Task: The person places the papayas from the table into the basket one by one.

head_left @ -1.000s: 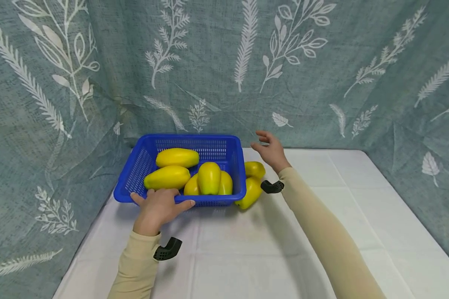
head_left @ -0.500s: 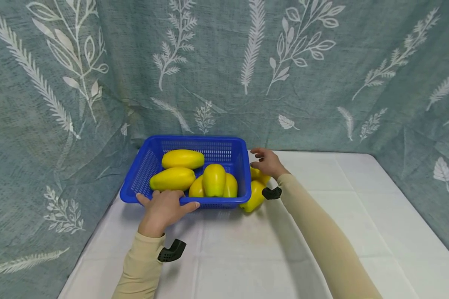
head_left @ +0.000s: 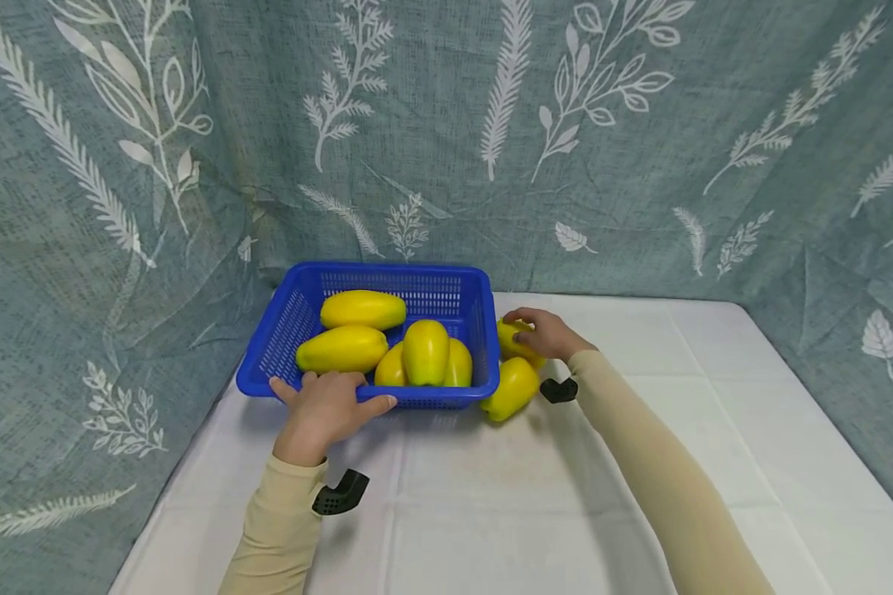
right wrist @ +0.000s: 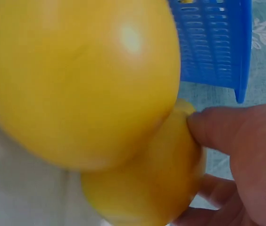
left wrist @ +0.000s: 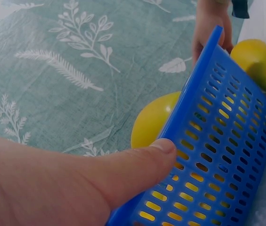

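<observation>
A blue slotted plastic basket (head_left: 432,392) stands on the table with several yellow papayas in it, such as a lengthwise papaya (head_left: 342,349) and one resting over others (head_left: 427,351). My left hand (head_left: 318,417) grips its front rim; in the left wrist view the thumb (left wrist: 137,167) lies along the outside. Right of the basket, my right hand (head_left: 552,335) holds the farther papaya (right wrist: 156,183), thumb on one side and fingers on the other. Close in front of it lies another papaya (head_left: 512,390), which fills much of the right wrist view. The fingertips inside the basket are hidden.
A white cloth (head_left: 476,512) covers the table. Behind it and at both sides hangs a grey-green curtain (head_left: 432,107) with white leaf prints. The basket stands near the back left, close to the curtain. Black wrist devices (head_left: 341,493) sit on both sleeves.
My right hand has come down from above the table beside the basket onto the farther papaya and taken hold of it. My left hand stays on the basket rim. The view has shifted slightly.
</observation>
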Available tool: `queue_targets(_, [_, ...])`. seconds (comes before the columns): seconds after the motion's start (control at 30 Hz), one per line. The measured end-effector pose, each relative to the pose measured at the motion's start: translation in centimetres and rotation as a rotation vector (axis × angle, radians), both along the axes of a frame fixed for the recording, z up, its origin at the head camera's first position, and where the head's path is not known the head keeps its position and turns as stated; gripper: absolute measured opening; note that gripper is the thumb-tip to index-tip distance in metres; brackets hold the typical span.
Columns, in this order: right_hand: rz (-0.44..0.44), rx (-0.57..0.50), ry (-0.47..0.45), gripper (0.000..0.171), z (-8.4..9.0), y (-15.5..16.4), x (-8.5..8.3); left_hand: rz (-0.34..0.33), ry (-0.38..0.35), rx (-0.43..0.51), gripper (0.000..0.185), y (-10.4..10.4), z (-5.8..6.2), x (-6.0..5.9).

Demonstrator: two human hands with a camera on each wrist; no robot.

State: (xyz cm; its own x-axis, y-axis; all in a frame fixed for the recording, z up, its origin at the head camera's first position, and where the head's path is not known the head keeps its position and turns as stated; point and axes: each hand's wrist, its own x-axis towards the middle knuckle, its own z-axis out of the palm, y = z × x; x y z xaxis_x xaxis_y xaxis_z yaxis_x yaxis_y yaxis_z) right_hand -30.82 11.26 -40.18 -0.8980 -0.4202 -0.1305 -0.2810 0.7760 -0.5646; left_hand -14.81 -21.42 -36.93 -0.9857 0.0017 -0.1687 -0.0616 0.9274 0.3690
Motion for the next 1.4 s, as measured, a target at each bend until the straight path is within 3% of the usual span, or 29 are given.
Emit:
queue_targets(0.17, [0.052,0.064,0.033,0.039,0.0,1.1,0.4,0.000,-0.002,-0.003,0.061,-0.1,-0.1,0.0])
queue_targets(0.27, [0.037,0.081,-0.001,0.039,0.0,2.0,0.7,-0.005,-0.005,-0.006,0.064,-0.1,-0.1,0.0])
queue_targets(0.57, [-0.141,0.018,-0.237,0.049,0.1,4.7,1.7,-0.010,-0.001,-0.001,0.062,0.0,0.1,-0.2])
queue_targets(0.73, [-0.203,-0.073,-0.275,0.053,-0.6,5.7,1.8,-0.010,-0.003,0.003,0.063,0.0,0.0,-0.2])
queue_targets(1.1, [-0.258,-0.184,-0.252,0.053,-1.0,5.9,2.1,-0.018,-0.009,0.002,0.065,0.0,-0.1,0.1])
queue_targets(1.4, [-0.309,-0.343,-0.116,0.056,2.4,3.7,1.9,-0.013,0.009,0.010,0.061,-0.1,-0.1,-0.1])
